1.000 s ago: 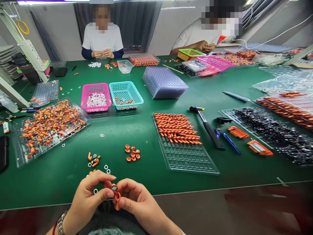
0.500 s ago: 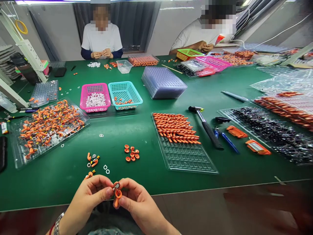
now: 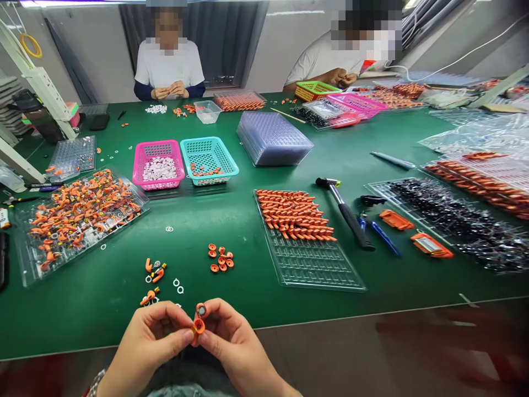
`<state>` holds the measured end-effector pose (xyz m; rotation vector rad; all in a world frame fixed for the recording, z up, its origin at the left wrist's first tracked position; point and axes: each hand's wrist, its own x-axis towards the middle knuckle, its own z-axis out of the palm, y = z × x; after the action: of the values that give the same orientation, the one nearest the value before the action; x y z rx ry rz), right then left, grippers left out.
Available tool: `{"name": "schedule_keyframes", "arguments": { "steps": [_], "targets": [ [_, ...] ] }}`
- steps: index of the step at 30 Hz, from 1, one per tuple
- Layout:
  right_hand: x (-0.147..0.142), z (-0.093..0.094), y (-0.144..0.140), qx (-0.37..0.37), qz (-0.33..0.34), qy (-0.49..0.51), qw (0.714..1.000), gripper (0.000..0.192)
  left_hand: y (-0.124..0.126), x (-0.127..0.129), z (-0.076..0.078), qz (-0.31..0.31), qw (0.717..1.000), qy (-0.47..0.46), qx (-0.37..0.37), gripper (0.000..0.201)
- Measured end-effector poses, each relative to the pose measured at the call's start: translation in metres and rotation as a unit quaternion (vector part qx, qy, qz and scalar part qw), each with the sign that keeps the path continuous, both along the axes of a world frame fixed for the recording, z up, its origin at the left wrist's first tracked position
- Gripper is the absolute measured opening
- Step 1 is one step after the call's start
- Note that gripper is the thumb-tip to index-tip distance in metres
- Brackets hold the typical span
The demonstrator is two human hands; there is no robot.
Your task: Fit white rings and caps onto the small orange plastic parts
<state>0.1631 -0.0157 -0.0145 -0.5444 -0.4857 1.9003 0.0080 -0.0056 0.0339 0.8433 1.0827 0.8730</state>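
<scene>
In front of my body, both hands meet at a small orange earbud shell (image 3: 200, 326) with an open round cup. A round silver-grey part (image 3: 201, 311) sits just above the cup, by my right index finger. My right hand (image 3: 233, 339) is closed, pinching the shell between thumb and fingers. My left hand (image 3: 155, 336) is closed too, its thumb and index fingertip pressed against the left side of the shell where a bit of yellow shows. Just beyond my hands lie loose orange earbud pieces (image 3: 159, 274), white rings (image 3: 178, 285) and several orange cup-shaped caps (image 3: 222, 258).
At left stands a clear tray heaped with orange parts (image 3: 85, 212). Beyond are a pink basket (image 3: 138, 176) and a turquoise basket (image 3: 231, 168). To the right lie a partly filled tray (image 3: 314, 270), a hammer (image 3: 351, 220) and dark wired parts (image 3: 446, 209). Two people (image 3: 169, 66) sit opposite.
The orange shell has turned in my fingers, so its open cup faces up more. My left fingertips have shifted from the silver-grey part down to the shell's side. The view moved slightly.
</scene>
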Motion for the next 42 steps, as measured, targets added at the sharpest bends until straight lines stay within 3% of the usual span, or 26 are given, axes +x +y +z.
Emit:
{"name": "schedule_keyframes", "arguments": {
  "steps": [4,12,26,32,35,38,42],
  "targets": [
    [0.001,0.005,-0.001,0.026,-0.008,-0.034,0.999,0.025,-0.002,0.002,0.003,0.016,0.999,0.025,0.021,0.014],
    [0.002,0.006,-0.004,0.07,-0.029,-0.082,0.994,0.018,-0.003,-0.001,-0.013,0.001,0.999,0.024,0.042,0.012],
    [0.004,-0.004,-0.008,0.137,-0.067,-0.178,0.972,0.011,-0.003,0.005,-0.014,0.011,0.998,-0.01,-0.058,0.031],
    [0.01,-0.005,-0.005,0.168,-0.09,-0.282,0.94,0.008,-0.001,0.003,-0.02,-0.052,0.998,0.001,-0.046,0.033],
    [0.013,-0.002,-0.003,0.174,-0.076,-0.305,0.933,0.011,-0.003,0.001,-0.017,-0.069,0.997,0.04,-0.02,0.025],
    [0.02,0.006,-0.001,0.183,-0.024,-0.323,0.928,0.011,-0.004,0.001,-0.01,-0.085,0.984,0.142,0.062,0.011],
    [0.034,0.022,0.002,0.229,0.043,-0.375,0.897,0.031,-0.005,0.002,0.0,-0.09,0.916,0.312,0.234,0.01]
  ]
}}
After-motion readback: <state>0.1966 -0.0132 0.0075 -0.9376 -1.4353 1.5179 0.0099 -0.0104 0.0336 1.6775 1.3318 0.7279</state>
